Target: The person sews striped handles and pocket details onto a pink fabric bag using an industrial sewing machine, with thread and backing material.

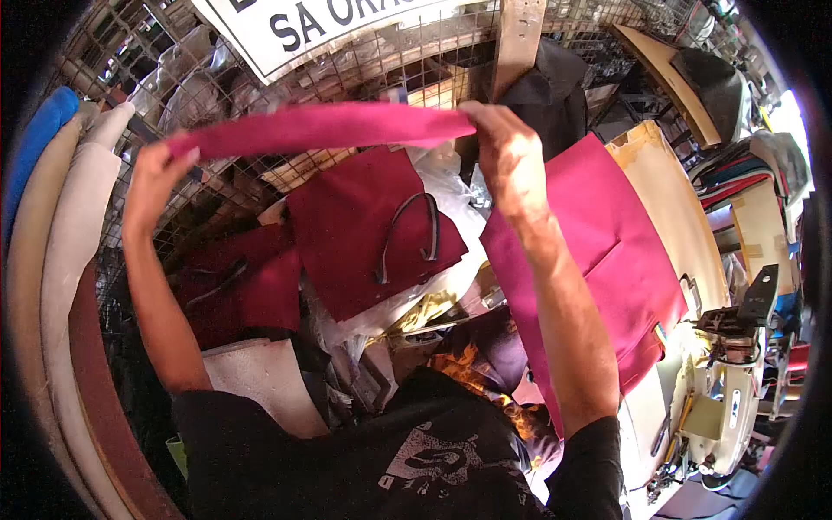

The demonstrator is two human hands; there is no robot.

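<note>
A long magenta fabric strip (321,127) is stretched in the air between my two raised hands. My left hand (156,178) pinches its left end, with the fingers a little blurred. The right end is gripped in my right hand (510,156), fingers folded round it. Below the strip lie dark red fabric pieces (355,234), one with a thin dark cord or strip (383,251) on top. A larger magenta fabric sheet (598,260) spreads beneath and beside my right forearm.
Fabric rolls (74,217) stand at the left. A wire mesh (381,65) with a printed sign (325,35) runs behind. At the right are a sewing machine (728,399), a brown board (676,208) and stacked materials (745,191).
</note>
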